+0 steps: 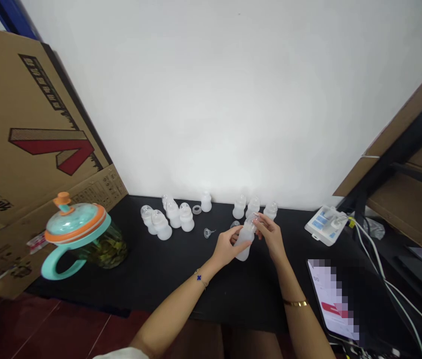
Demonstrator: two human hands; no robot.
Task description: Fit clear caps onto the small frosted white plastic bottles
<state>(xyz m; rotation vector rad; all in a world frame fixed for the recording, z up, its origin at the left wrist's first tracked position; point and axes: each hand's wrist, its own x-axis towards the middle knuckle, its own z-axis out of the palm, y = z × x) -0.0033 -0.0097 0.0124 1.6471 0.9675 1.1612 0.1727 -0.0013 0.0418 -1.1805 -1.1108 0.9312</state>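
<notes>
A frosted white baby bottle (246, 236) leans between my two hands over the black table. My left hand (228, 245) is closed round the bottle's body. The fingers of my right hand (268, 232) grip the clear top of the same bottle. Just behind my hands stand several similar bottles (239, 206) near the wall. A small clear funnel-shaped piece (208, 233) lies on the table left of my left hand. Another small clear piece (235, 224) sits partly hidden behind the held bottle.
Several capped bottles (161, 225) stand in a group left of centre. Near the wall are a single bottle (206, 202) and a ring (196, 209). A large lidded jug (83, 234) is at left. At right lie a white box (326, 225), a tablet (332, 299) and cables (373, 249).
</notes>
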